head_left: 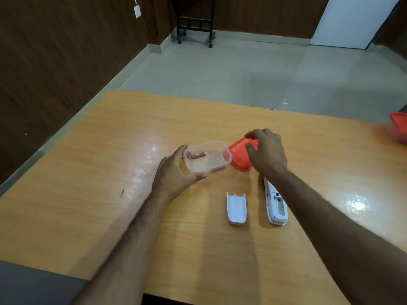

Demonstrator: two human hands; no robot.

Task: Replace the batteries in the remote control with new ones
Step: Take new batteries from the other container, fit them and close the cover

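A small clear plastic box (217, 164) stands on the wooden table (88, 194) with one red battery (198, 155) lying inside. My left hand (174, 175) grips the box's left end between thumb and fingers. My right hand (265, 153) rests on the orange lid (239, 155) that lies tilted against the box's right side, fingers curled over it. The white remote (276, 205) lies face down near my right forearm, its battery bay open and showing no batteries. Its white cover (236, 208) lies inside-up to the left of it.
Another container with an orange lid (398, 128) sits at the table's far right edge, blurred. Beyond the table's far edge is tiled floor, with a black wheeled stand (196, 23) at the back. A wood-panelled wall runs along the left.
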